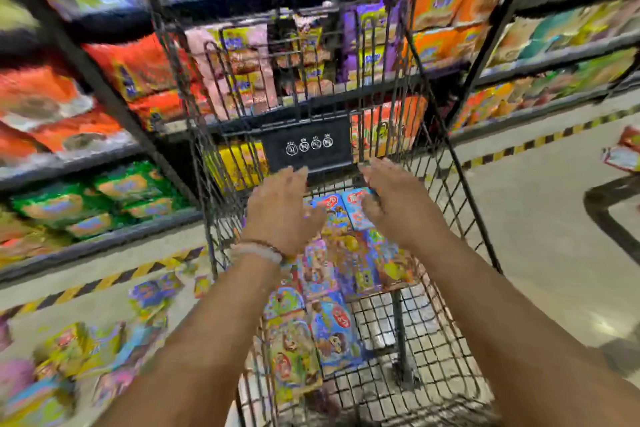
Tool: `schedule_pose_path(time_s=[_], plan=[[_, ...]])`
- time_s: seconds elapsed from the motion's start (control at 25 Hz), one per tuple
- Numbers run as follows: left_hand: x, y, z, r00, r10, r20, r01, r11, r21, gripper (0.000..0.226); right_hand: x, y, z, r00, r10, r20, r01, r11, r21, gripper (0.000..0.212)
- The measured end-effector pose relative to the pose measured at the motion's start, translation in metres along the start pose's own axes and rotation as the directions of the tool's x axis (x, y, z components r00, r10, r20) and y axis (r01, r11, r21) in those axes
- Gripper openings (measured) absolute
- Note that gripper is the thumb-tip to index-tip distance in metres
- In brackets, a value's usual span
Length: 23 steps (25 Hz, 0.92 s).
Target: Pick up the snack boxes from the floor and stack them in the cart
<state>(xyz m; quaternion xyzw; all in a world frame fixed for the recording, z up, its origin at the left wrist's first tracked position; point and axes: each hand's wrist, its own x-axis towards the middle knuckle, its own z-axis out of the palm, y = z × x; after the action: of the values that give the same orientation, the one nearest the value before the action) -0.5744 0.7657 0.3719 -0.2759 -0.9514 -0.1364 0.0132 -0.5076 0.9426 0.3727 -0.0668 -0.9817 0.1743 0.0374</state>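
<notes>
Both your left hand (282, 210) and right hand (393, 199) hover released over boxes in the cart (460, 253); more snack boxes (83, 354) remain on the floor (540, 218), and careless drops could topple the loose stack (332, 274).

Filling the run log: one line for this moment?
left hand open | right hand open | both over cart | snack boxes inside | more boxes on floor

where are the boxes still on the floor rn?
In the head view, the loose snack boxes lie on the floor at lower left, left of the cart and below the striped shelf base, beside the left forearm.
</notes>
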Motion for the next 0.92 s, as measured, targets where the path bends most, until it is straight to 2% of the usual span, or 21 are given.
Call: schedule_pose_path(time_s=[0.12, 0.24, 0.4, 0.56, 0.68, 0.8, 0.92], plan=[[-0.026, -0.015, -0.092, 0.994, 0.037, -0.103, -0.031, 0.997, 0.065, 0.07, -0.025, -0.052, -0.074, 0.995, -0.045, -0.092, 0.041, 0.998, -0.045, 0.055], [-0.06, -0.026, -0.167, 0.981, 0.07, -0.182, -0.043, 0.988, 0.15, 0.071, -0.057, -0.095, -0.127, 0.984, -0.093, -0.15, 0.075, 0.99, -0.121, 0.062], [-0.12, -0.034, -0.234, 0.972, 0.042, -0.231, 0.003, 0.981, 0.194, 0.072, -0.107, -0.138, -0.173, 0.966, -0.176, -0.189, 0.123, 0.957, -0.262, 0.054], [-0.2, -0.03, -0.264, 0.948, -0.043, -0.314, 0.123, 0.963, 0.239, 0.071, -0.157, -0.163, -0.188, 0.921, -0.308, -0.238, 0.223, 0.918, -0.329, 0.056], [-0.259, -0.022, -0.264, 0.935, -0.173, -0.309, 0.263, 0.924, 0.277, 0.069, -0.19, -0.172, -0.192, 0.933, -0.295, -0.207, 0.213, 0.915, -0.343, 0.068], [-0.311, -0.01, -0.268, 0.912, -0.273, -0.305, 0.341, 0.919, 0.198, 0.068, -0.225, -0.182, -0.194, 0.931, -0.285, -0.228, 0.193, 0.914, -0.357, 0.077], [-0.361, -0.008, -0.277, 0.884, -0.307, -0.352, 0.384, 0.907, 0.173, 0.066, -0.256, -0.202, -0.192, 0.928, -0.28, -0.245, 0.186, 0.92, -0.346, 0.065]])
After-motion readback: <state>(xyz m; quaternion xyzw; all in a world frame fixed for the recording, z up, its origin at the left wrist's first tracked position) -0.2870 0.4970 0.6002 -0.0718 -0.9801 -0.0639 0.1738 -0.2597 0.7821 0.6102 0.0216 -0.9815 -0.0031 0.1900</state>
